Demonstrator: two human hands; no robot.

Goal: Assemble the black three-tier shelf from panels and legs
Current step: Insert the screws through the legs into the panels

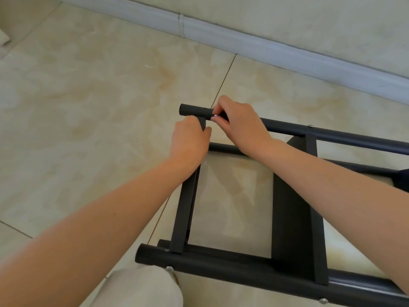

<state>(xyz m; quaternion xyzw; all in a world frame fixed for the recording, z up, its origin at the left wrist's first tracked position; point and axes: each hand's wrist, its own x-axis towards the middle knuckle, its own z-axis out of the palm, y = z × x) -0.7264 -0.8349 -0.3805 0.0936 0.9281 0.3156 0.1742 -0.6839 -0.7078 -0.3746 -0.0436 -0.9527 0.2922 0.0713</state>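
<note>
The black shelf lies on its side on the tiled floor. Its far leg tube (pixel 192 110) runs off to the right, and its near leg tube (pixel 199 264) crosses the bottom of the view. An end panel (pixel 183 218) and a middle panel (pixel 294 229) span between the tubes. My left hand (pixel 189 142) grips the top of the end panel just under the far tube. My right hand (pixel 239 122) pinches a small silver screw (pixel 214 116) against the far tube near its left end.
Silver screw heads show on the far tube (pixel 310 126) and on the near tube (pixel 170 268) (pixel 323 301). A white baseboard (pixel 243 43) runs along the wall behind. My knee in light trousers (pixel 141 289) sits at the bottom, left of the near tube.
</note>
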